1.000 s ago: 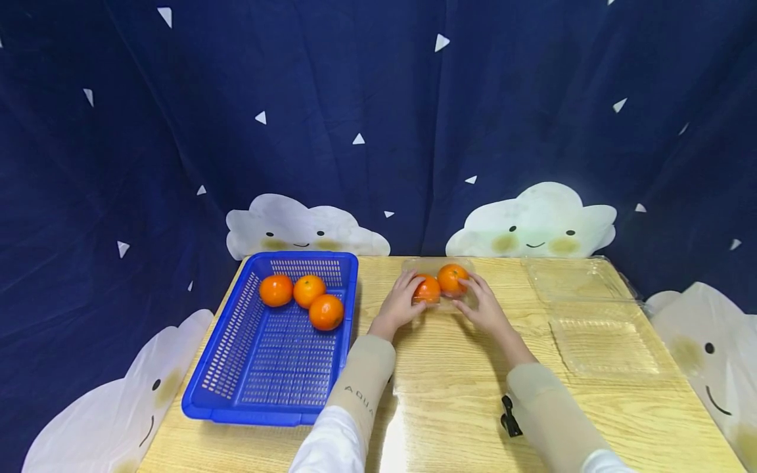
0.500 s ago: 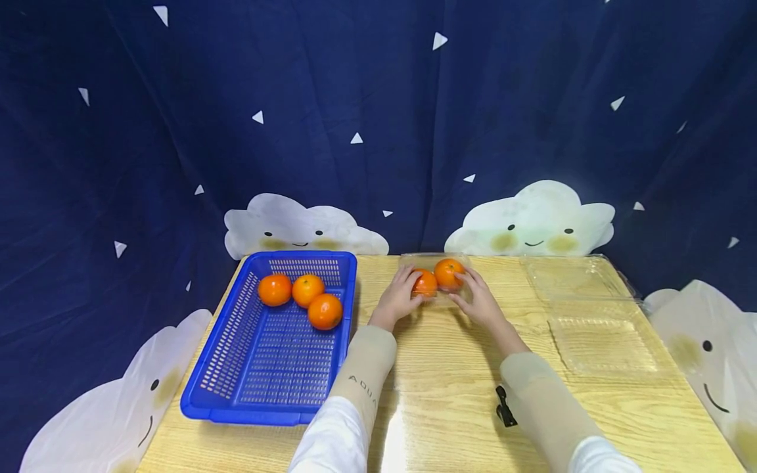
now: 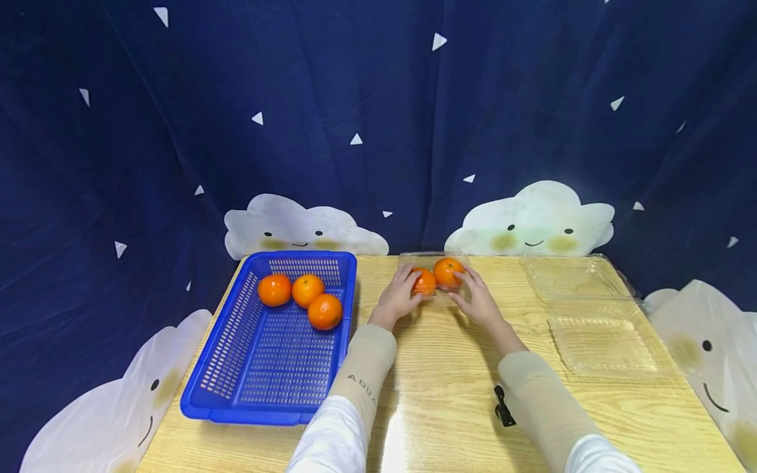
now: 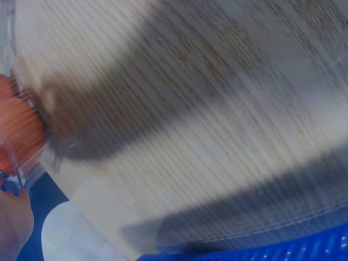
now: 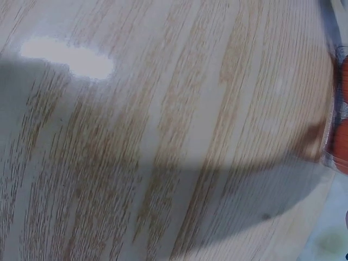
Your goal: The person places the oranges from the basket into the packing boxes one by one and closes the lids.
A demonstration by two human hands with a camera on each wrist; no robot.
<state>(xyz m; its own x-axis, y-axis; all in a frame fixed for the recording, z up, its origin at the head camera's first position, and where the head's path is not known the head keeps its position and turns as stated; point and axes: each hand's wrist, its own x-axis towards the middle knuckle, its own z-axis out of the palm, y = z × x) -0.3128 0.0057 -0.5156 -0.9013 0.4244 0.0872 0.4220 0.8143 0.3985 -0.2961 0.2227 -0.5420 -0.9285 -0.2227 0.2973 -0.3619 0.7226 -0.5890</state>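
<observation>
Two oranges, one on the left (image 3: 424, 282) and one on the right (image 3: 449, 271), sit side by side in a clear plastic box (image 3: 434, 257) at the table's back edge. My left hand (image 3: 397, 299) grips the box's left side, fingers bent round it beside the left orange. On the right side my right hand (image 3: 478, 302) holds the box with thumb and fingers. The left wrist view shows an orange (image 4: 22, 130) behind clear plastic and part of the left hand (image 4: 15, 223). Only a strip of the box (image 5: 328, 155) shows in the right wrist view.
A blue plastic basket (image 3: 195, 401) with three oranges (image 3: 325, 312) stands on the left of the wooden table (image 3: 437, 407). At the right lies an open clear plastic container (image 3: 609, 338). A small black object (image 3: 503, 407) is beside the right sleeve. A dark blue curtain (image 3: 331, 79) hangs behind.
Both hands and the box with its two oranges have shifted slightly away, toward the table's back edge. In the last half second they have hardly moved.
</observation>
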